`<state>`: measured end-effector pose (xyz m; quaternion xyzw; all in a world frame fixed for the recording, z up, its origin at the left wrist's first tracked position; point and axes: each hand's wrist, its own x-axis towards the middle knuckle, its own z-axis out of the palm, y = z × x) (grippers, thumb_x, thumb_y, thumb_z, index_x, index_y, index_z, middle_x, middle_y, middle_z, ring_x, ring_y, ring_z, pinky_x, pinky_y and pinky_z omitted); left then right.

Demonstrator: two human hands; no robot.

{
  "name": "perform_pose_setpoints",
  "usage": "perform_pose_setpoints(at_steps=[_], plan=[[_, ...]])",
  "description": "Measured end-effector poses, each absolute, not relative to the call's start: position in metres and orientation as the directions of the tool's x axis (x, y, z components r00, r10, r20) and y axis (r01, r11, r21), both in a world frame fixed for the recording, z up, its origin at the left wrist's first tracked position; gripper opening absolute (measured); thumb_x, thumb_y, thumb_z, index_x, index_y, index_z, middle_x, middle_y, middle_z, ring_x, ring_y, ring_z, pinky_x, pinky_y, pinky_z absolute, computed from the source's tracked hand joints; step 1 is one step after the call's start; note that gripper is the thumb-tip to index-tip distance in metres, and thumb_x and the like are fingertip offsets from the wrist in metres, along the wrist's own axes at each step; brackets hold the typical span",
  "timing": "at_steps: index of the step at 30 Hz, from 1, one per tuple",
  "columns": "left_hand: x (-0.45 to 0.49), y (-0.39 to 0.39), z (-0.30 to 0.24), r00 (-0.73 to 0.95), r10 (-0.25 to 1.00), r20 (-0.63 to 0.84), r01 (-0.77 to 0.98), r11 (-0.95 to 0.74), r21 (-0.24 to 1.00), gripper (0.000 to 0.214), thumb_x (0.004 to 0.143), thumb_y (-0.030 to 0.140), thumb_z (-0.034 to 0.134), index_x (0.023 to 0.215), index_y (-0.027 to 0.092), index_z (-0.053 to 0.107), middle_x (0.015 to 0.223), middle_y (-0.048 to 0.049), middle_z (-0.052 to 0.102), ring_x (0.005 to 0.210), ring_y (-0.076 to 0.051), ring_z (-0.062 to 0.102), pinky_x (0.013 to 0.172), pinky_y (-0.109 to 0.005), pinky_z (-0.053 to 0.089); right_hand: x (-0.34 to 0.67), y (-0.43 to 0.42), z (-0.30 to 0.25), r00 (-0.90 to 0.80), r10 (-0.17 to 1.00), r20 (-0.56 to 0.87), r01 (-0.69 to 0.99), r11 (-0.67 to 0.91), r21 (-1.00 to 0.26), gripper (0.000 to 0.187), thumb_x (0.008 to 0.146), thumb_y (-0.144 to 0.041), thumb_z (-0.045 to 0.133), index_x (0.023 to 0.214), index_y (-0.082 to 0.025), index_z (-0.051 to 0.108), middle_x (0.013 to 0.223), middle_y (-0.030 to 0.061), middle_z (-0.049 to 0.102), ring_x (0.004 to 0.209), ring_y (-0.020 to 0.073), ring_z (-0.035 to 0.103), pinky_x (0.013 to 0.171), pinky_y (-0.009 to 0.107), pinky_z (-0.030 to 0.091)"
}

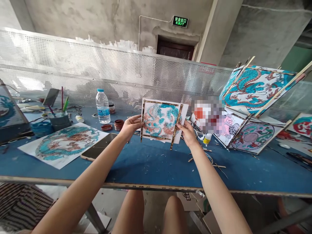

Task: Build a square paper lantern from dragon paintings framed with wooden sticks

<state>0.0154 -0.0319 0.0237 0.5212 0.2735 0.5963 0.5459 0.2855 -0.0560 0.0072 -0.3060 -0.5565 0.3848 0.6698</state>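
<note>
A dragon picture (159, 120) in teal and orange-brown, framed by dark bamboo-like sticks, is held upright above the blue table (146, 165). My left hand (132, 127) pinches its left edge, and my right hand (187, 131) grips the right side near the stick. White paper sticks out past the right stick. Beyond my left hand stand a small open jar of brown paint (119, 124) and its lid (106, 127). A yellow-labelled glue bottle (207, 139) and thin wood strips (219, 166) lie to the right of my right hand.
A phone (97, 148) and another dragon painting (65, 143) lie at left, near a water bottle (102, 106) and a brush cup (59, 120). Framed painted panels (258, 87) stand at right. A perforated metal screen (117, 74) runs behind the table.
</note>
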Motion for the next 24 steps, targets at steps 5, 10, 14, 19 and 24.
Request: perform_pose_setpoints(at_steps=[5, 10, 14, 19, 24], plan=[[0.013, -0.027, 0.02, 0.134, 0.955, 0.266, -0.29, -0.219, 0.932, 0.047, 0.052, 0.019, 0.079, 0.097, 0.014, 0.067, 0.083, -0.0064, 0.072, 0.075, -0.018, 0.066, 0.072, -0.029, 0.051, 0.286, -0.054, 0.003, -0.016, 0.909, 0.417, -0.089, 0.414, -0.906, 0.035, 0.063, -0.032, 0.072, 0.096, -0.023, 0.063, 0.099, 0.0011, 0.068, 0.1, 0.0223, 0.059, 0.091, 0.034, 0.042], [0.009, -0.02, 0.011, 0.122, 0.986, 0.113, -0.164, -0.092, 0.982, 0.038, 0.046, 0.014, 0.078, 0.082, 0.014, 0.068, 0.077, -0.0049, 0.07, 0.07, -0.018, 0.064, 0.068, -0.028, 0.05, 0.286, -0.053, 0.0, -0.004, 0.932, 0.363, -0.031, 0.363, -0.931, 0.033, 0.059, -0.033, 0.072, 0.09, -0.022, 0.064, 0.097, 0.0025, 0.069, 0.1, 0.0245, 0.058, 0.09, 0.036, 0.042], [0.009, -0.02, 0.006, 0.132, 0.991, 0.012, -0.055, -0.004, 0.998, 0.035, 0.046, 0.012, 0.077, 0.079, 0.014, 0.068, 0.073, -0.006, 0.069, 0.068, -0.02, 0.063, 0.066, -0.031, 0.05, 0.286, -0.053, 0.001, 0.005, 0.941, 0.337, -0.032, 0.337, -0.941, 0.032, 0.058, -0.033, 0.072, 0.086, -0.021, 0.063, 0.094, 0.0034, 0.069, 0.097, 0.0245, 0.059, 0.088, 0.036, 0.043], [0.008, -0.019, 0.005, 0.09, 0.996, 0.01, -0.015, -0.008, 1.0, 0.036, 0.045, 0.012, 0.077, 0.08, 0.015, 0.068, 0.072, -0.0062, 0.068, 0.069, -0.021, 0.063, 0.065, -0.032, 0.049, 0.287, -0.054, 0.001, 0.002, 0.938, 0.346, -0.037, 0.345, -0.938, 0.029, 0.062, -0.031, 0.071, 0.088, -0.022, 0.063, 0.095, 0.0031, 0.068, 0.099, 0.0236, 0.059, 0.091, 0.035, 0.041], [0.006, -0.015, 0.006, 0.067, 0.996, 0.064, -0.01, -0.064, 0.998, 0.032, 0.047, 0.011, 0.075, 0.078, 0.016, 0.068, 0.071, -0.0036, 0.067, 0.069, -0.017, 0.061, 0.065, -0.028, 0.047, 0.285, -0.055, 0.002, 0.011, 0.931, 0.366, -0.079, 0.366, -0.927, 0.033, 0.061, -0.032, 0.072, 0.091, -0.023, 0.062, 0.094, 0.0022, 0.069, 0.097, 0.0239, 0.06, 0.09, 0.036, 0.042]])
